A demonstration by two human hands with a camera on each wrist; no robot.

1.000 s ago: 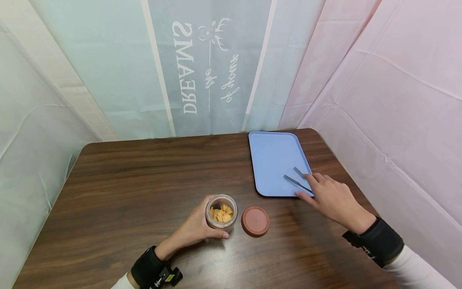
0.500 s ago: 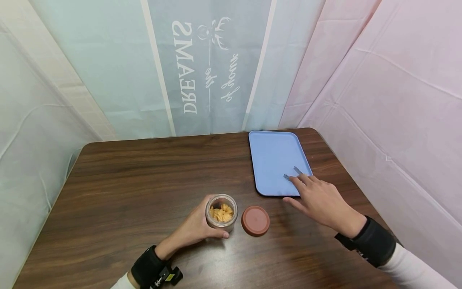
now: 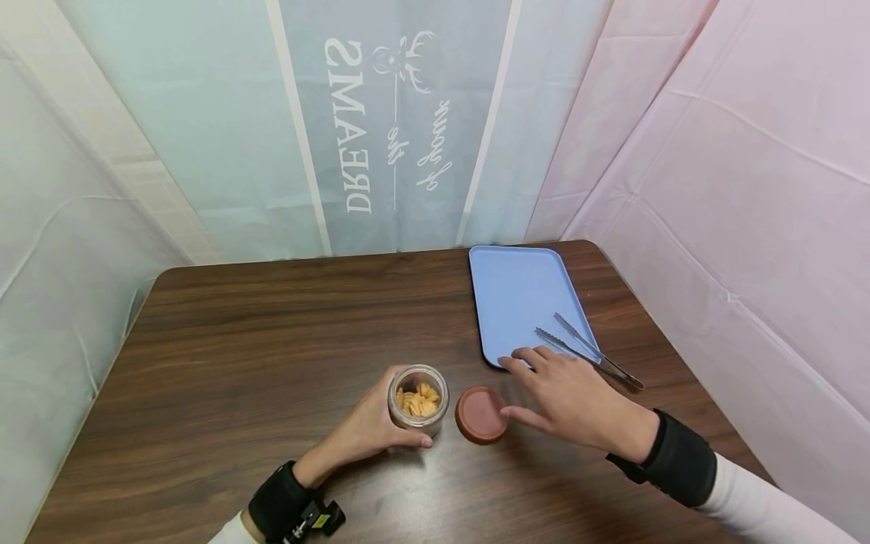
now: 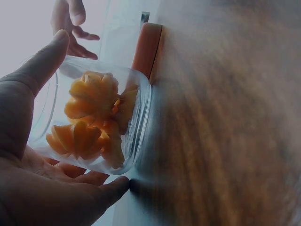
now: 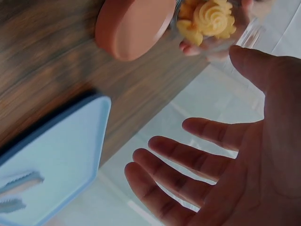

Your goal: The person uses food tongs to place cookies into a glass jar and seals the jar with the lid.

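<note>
My left hand (image 3: pixel 376 423) grips a clear glass jar (image 3: pixel 435 427) from its left side, thumb at the front. Inside the uncapped jar lie several yellow swirl-shaped cookies (image 4: pixel 91 96). Just right of the jar, a round reddish-brown lid (image 3: pixel 481 415) rests on the table. My right hand (image 3: pixel 571 393) hovers beside the lid with fingers spread, holding nothing; in the right wrist view its palm and fingers (image 5: pixel 174 181) show plainly. Metal tongs (image 3: pixel 598 359) lie across the near right corner of the blue tray (image 3: pixel 519 295), their handle end past its rim.
A dark wood table (image 3: pixel 292 325) carries everything. Behind it hangs a pale blue printed curtain (image 3: pixel 401 136). Pale pink cloth (image 3: pixel 761 189) closes off the right side, and whitish cloth (image 3: pixel 81 249) the left.
My right hand has moved left and toward me, from over the tongs to beside the lid. The tongs stay on the tray. My left hand and the jar hold still.
</note>
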